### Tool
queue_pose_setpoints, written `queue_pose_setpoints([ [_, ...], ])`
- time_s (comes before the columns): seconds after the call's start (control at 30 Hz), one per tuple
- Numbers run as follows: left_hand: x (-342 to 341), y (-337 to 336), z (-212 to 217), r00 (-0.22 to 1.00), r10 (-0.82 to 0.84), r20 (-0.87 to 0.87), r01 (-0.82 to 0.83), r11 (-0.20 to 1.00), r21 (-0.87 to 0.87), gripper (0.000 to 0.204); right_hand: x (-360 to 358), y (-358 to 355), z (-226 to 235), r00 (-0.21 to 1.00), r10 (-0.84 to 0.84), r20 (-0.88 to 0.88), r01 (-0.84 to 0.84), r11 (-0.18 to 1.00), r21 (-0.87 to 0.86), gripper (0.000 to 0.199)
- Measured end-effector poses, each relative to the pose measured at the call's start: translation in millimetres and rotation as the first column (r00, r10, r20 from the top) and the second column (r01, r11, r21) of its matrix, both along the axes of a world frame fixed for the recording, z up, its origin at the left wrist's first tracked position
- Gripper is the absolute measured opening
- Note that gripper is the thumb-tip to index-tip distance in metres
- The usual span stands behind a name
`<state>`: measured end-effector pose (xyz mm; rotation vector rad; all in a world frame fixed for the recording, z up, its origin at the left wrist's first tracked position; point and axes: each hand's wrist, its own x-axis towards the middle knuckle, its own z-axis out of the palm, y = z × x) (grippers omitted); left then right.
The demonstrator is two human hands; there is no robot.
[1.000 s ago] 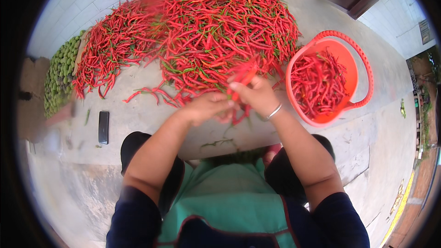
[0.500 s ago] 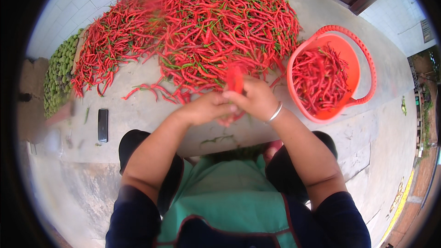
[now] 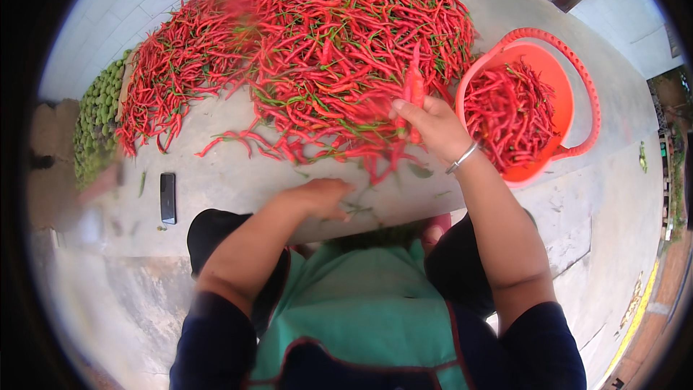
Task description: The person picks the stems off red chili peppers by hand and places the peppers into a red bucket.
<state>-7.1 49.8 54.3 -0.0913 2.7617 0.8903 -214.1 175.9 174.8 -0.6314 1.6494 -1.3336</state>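
My right hand (image 3: pixel 438 128), with a silver bangle on its wrist, is closed around a few long red chili peppers (image 3: pixel 413 85) that point upward. It is between the big chili heap (image 3: pixel 346 50) and the orange-red basket (image 3: pixel 567 112) on the right. More red chilies (image 3: pixel 507 117) lie inside that basket, its braided handle leaning to the right. My left hand (image 3: pixel 325 197) hovers lower, near the front edge of the pale slab, fingers apart and holding nothing. Small green stem bits (image 3: pixel 361 209) lie beside it.
A dark phone (image 3: pixel 167 198) lies on the slab (image 3: pixel 216 195) at left. Farther left is a pile of green round fruits (image 3: pixel 101 101). Loose chilies (image 3: pixel 245 141) spill from the heap's near edge. My knees and green apron (image 3: pixel 361 303) are below the slab edge.
My hands have come apart. The right hand has moved right toward the basket with the chilies, while the left has lowered slightly and opened.
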Motion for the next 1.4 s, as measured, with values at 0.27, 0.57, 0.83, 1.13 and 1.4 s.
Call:
queue_pose_setpoints([
  [0.27, -48.3, -31.3, -12.5, 0.897, 0.401, -0.184, -0.438, 0.757, -0.485, 0.056, 5.2, 5.2, -29.8, 0.968, -0.047, -0.245, 0.015, 0.992, -0.128, 0.019],
  [0.57, -63.2, -38.5, -11.8, 0.923, 0.355, -0.148, -0.383, 0.883, -0.271, 0.043, 4.1, 10.7, -13.0, 0.928, -0.036, -0.370, 0.020, 0.999, -0.047, 0.023],
  [0.83, -92.6, -21.6, -27.6, 0.942, 0.244, -0.232, -0.300, 0.921, -0.250, 0.033, 7.6, 32.5, -7.9, 0.886, -0.077, -0.457, 0.065, 0.997, -0.044, 0.024],
  [1.13, -92.1, -24.4, -21.9, 0.847, 0.417, -0.330, -0.451, 0.892, -0.029, 0.023, -7.2, 36.3, -7.4, 0.876, -0.121, -0.467, 0.099, 0.992, -0.073, 0.027],
  [1.4, -45.7, -109.3, 126.6, 0.457, 0.885, -0.090, -0.452, 0.318, 0.834, 0.012, 1.6, 12.0, 5.4, 0.936, -0.091, -0.339, 0.073, 0.995, -0.063, 0.028],
])
